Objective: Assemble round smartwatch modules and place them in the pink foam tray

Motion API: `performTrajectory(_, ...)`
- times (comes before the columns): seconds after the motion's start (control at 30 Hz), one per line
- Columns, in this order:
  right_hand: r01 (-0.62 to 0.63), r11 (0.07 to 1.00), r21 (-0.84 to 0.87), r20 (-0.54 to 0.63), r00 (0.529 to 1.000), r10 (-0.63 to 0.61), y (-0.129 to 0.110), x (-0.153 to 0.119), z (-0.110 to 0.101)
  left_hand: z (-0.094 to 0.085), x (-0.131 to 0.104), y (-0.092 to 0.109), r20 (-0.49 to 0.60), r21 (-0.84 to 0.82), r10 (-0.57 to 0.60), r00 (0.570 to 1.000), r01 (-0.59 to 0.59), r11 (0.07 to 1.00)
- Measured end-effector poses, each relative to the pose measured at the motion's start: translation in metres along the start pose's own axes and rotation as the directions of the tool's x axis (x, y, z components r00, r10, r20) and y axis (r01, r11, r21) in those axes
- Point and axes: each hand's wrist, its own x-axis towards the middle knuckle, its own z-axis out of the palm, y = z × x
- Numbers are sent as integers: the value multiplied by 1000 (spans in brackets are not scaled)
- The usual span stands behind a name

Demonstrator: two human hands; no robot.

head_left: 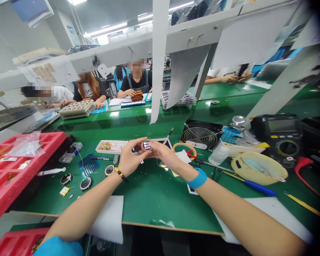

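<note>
Both of my hands are raised over the green bench and meet around a small round watch case [147, 145] with a shiny, reflecting face. My left hand [132, 156] grips its left side between thumb and fingers. On the other side, the fingers of my right hand [162, 152] close on it and partly hide it. Below and left of my left hand lie similar round watch cases, one beside my wrist [109, 170], another dark-faced one [85, 183] and a third [66, 179]. A small silver and yellow battery [64, 191] rests near them.
Left stands a red compartment tray [46, 151]; behind my hands, a white parts box [106, 146]. To the right are a black fan [201, 134], yellowish bowl [260, 168], blue-handled screwdriver [260, 187] and multimeter [278, 138]. Across the bench, several people work. A paper strip [158, 64] hangs ahead.
</note>
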Motion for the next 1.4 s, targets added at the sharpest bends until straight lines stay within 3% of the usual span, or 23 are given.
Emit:
performTrajectory(0.2,-4,1000,-19,-13,1000,3,0,0,2,-1,-1,-2,14,50,91,996,-92,995)
performTrajectory(1.4,53,985,-167,-49,997,-62,4,-1,7,3,-2,-6,19,22,76,997,-77,997)
